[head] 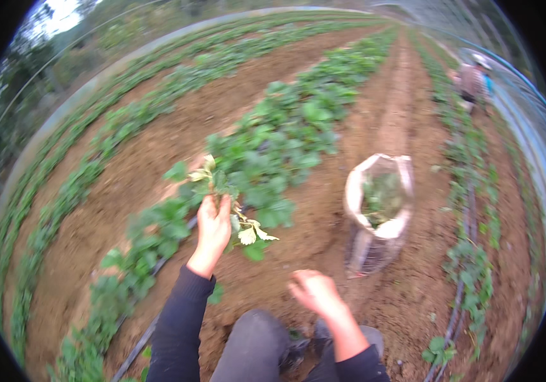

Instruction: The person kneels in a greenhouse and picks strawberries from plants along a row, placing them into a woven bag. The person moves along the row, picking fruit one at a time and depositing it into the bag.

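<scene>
My left hand [214,222] grips a bunch of picked leaves [250,231], some showing pale undersides, at the edge of a row of leafy strawberry-like plants [278,138]. My right hand [315,291] hangs over the bare soil in front of my knees. Its fingers are bent and blurred, and nothing shows in them. To the right, past that hand, a pale woven sack [356,253] stands upright with its mouth wide. Green plant matter [382,198] lies inside it.
Black irrigation hose [139,341] runs along the near row, and more hose [456,305] follows the right-hand row. Another person [474,81] bends over plants at the far right. Plastic sheeting [535,157] edges the field. Soil furrows [397,100] separate the rows.
</scene>
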The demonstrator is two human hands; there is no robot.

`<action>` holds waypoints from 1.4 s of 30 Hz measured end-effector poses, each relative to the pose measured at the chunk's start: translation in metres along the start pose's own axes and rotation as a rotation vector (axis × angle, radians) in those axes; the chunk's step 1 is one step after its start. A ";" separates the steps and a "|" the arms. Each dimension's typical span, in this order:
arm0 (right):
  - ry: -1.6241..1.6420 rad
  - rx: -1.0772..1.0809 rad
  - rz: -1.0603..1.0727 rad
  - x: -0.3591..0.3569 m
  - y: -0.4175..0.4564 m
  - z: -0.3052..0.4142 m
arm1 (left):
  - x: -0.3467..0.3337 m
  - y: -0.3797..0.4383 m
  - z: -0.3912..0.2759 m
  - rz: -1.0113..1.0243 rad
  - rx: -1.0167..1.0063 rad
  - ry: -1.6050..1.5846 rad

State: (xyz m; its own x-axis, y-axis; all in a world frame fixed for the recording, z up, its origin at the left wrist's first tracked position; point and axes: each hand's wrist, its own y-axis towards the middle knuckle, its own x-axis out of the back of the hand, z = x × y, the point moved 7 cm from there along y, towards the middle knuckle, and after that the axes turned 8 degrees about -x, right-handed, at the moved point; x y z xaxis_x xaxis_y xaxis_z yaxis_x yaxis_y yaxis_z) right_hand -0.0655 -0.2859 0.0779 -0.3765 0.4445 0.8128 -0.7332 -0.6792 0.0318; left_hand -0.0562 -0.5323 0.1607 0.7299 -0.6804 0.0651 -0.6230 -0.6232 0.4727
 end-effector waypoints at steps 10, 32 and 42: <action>0.479 0.074 0.082 -0.029 -0.010 -0.026 | -0.328 -0.022 -0.071 0.343 -0.312 0.073; 0.086 -0.053 0.154 0.014 -0.015 -0.041 | -0.074 -0.002 0.165 0.304 0.287 0.075; 0.103 -0.085 0.141 0.016 -0.007 -0.055 | -0.132 -0.045 0.167 0.767 -0.069 1.200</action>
State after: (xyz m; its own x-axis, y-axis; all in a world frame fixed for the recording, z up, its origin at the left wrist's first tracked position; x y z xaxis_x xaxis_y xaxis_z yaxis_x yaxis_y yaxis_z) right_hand -0.0970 -0.2420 0.0587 -0.5315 0.4090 0.7418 -0.7126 -0.6894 -0.1304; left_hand -0.1709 -0.4786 -0.0156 0.0371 -0.0804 0.9961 -0.9769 -0.2128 0.0192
